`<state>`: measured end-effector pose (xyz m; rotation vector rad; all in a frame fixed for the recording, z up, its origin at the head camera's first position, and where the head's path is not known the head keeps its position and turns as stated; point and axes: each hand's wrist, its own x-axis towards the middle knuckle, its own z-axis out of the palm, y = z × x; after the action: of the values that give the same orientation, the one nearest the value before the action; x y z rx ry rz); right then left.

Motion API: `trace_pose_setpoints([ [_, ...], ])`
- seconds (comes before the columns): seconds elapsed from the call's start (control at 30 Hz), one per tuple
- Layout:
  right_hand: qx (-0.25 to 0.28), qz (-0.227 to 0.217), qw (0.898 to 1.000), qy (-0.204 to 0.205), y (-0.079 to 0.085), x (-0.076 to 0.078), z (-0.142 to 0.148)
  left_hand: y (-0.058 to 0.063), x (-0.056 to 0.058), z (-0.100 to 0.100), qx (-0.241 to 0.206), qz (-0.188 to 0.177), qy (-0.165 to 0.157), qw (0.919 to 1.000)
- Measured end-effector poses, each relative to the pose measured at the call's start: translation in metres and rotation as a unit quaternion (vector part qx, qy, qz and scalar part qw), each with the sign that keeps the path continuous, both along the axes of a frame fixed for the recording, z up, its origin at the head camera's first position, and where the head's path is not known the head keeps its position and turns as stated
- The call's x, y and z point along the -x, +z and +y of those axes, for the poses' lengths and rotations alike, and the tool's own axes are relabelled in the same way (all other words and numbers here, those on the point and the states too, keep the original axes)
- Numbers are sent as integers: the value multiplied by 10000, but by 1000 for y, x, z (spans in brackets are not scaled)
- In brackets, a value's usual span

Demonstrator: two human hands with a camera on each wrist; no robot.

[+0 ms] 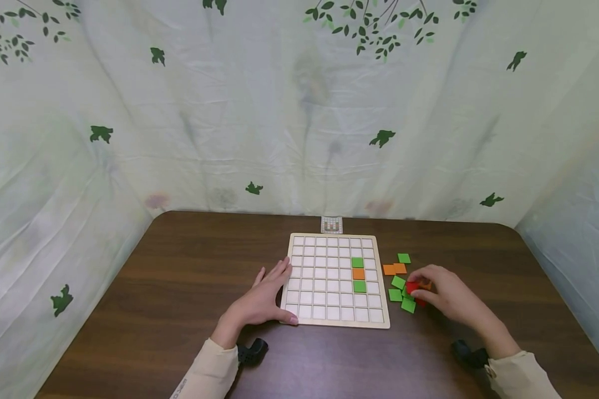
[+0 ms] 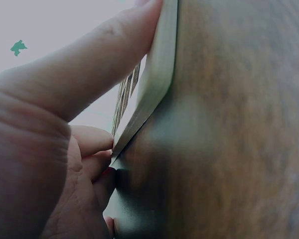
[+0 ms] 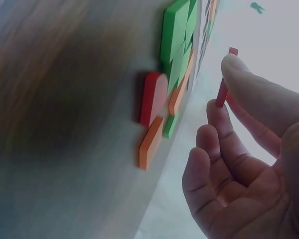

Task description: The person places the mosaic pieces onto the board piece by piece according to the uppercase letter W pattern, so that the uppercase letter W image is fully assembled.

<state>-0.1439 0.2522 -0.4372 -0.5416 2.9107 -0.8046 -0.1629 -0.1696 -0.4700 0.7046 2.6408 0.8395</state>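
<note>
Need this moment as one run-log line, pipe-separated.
left hand: touches pale wooden grid board | right hand: pinches thin red tile | on board: orange square tile between two green square tiles

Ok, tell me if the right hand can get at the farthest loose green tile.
Probably yes: the green tile lies uncovered near the right hand, which may first need to put down the red piece it pinches.
</note>
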Motion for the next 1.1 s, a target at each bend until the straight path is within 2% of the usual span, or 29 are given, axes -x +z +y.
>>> trace_pose_setpoints([
  [0.6, 43, -193, 9996, 218, -6, 6, -31, -1, 0, -1, 75, -10, -38, 10000],
  [1.1, 142, 28, 9970, 766, -11, 9, -60, 0, -1, -2, 47, -51, -4, 10000],
])
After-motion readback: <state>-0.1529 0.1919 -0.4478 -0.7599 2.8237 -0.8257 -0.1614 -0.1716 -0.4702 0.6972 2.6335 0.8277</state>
